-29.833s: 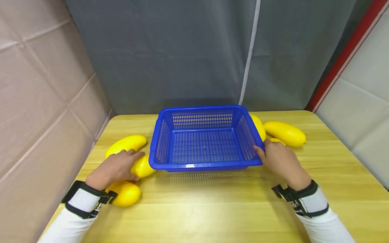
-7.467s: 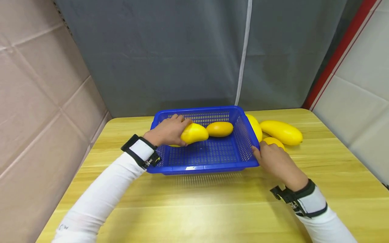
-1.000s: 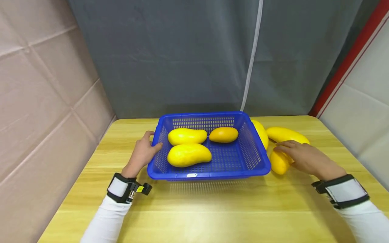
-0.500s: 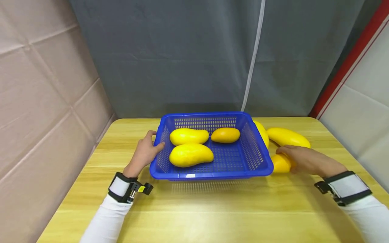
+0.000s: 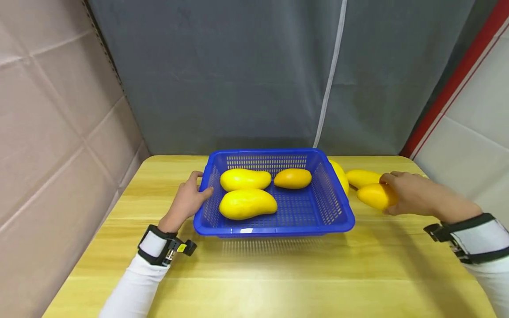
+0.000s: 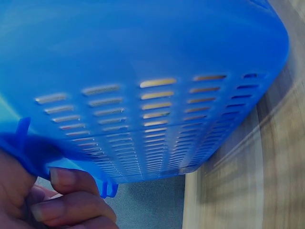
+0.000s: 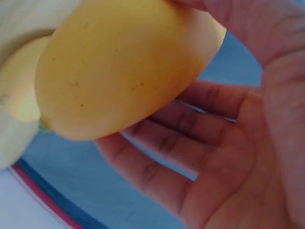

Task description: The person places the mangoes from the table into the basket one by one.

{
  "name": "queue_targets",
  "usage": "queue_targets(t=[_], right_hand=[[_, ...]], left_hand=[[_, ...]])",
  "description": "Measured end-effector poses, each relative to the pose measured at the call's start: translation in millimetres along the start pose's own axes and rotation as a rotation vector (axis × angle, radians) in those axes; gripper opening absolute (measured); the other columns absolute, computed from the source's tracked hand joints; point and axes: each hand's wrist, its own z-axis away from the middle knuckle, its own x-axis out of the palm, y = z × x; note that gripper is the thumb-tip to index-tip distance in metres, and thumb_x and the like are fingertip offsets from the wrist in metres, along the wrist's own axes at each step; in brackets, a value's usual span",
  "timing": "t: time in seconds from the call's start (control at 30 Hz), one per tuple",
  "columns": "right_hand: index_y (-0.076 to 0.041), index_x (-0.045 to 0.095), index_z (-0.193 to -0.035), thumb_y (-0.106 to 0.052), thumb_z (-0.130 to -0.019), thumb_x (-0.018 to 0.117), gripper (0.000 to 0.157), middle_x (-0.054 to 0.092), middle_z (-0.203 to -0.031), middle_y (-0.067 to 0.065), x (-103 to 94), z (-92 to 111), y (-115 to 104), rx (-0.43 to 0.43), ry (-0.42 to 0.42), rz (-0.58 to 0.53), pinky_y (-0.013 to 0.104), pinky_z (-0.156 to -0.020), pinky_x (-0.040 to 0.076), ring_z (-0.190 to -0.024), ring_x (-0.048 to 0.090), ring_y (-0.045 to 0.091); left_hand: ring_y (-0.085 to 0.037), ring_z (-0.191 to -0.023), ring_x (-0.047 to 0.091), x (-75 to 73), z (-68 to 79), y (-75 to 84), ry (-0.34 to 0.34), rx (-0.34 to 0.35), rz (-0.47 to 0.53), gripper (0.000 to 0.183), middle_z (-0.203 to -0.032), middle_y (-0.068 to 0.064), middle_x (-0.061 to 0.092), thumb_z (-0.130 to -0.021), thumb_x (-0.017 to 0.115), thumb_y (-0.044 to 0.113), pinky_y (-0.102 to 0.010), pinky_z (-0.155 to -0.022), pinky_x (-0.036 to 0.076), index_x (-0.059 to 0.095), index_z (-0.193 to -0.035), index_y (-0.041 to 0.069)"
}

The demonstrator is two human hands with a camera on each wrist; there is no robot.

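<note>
My left hand (image 5: pixel 186 199) holds the left rim of the blue plastic basket (image 5: pixel 274 230), thumb over the edge; in the left wrist view curled fingers (image 6: pixel 76 205) show beside the slotted basket wall. Inside the basket lie two yellow mangoes (image 5: pixel 245 179) (image 5: pixel 248 204) at the left and a smaller orange-yellow mango (image 5: pixel 292 178) at the back right. To the right of the basket, my right hand (image 5: pixel 415 194) grips another orange-yellow mango (image 5: pixel 375 196) above the table. The right wrist view shows this mango (image 7: pixel 124 67) between the thumb and fingers (image 7: pixel 162 138).
A yellow mango (image 5: pixel 339 176) sits against the basket's right side, partly hidden by it. Behind the held mango lies a long yellow mango (image 5: pixel 362 177), partly covered by my right hand. A grey curtain (image 5: pixel 222 88) hangs behind the wooden table (image 5: pixel 254 282), with quilted walls either side.
Over the last second my right hand has gripped the orange-yellow mango and lifted it off the table. Earlier, the basket held nothing, and three mangoes lay at the table's left. My left hand stays put.
</note>
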Motion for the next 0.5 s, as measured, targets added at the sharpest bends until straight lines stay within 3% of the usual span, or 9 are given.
queue_targets(t=[0.27,0.5], right_hand=[[0.008,0.059,-0.101,-0.033,-0.063,0.086,0.063,0.058,-0.083,0.008,-34.3,-15,-23,-0.028,0.053,0.074,0.041,-0.064,0.050,-0.067,0.051,0.020],[0.005,0.059,-0.104,-0.037,-0.067,0.084,0.062,0.058,-0.082,0.005,-53.8,-35,-51,-0.032,0.012,0.068,0.043,-0.065,0.053,-0.066,0.053,0.019]], left_hand=[[-0.027,-0.075,0.066,-0.8,-3.4,3.6,0.011,0.000,-0.039,0.057,-0.100,-0.023,0.064,-0.093,0.059,0.025,-0.036,-0.062,0.056,0.036,-0.137,-0.002],[-0.026,-0.071,0.066,-1.4,-0.5,3.7,0.005,-0.018,-0.018,0.058,-0.099,-0.024,0.065,-0.093,0.060,0.024,-0.035,-0.060,0.056,0.035,-0.138,-0.002]])
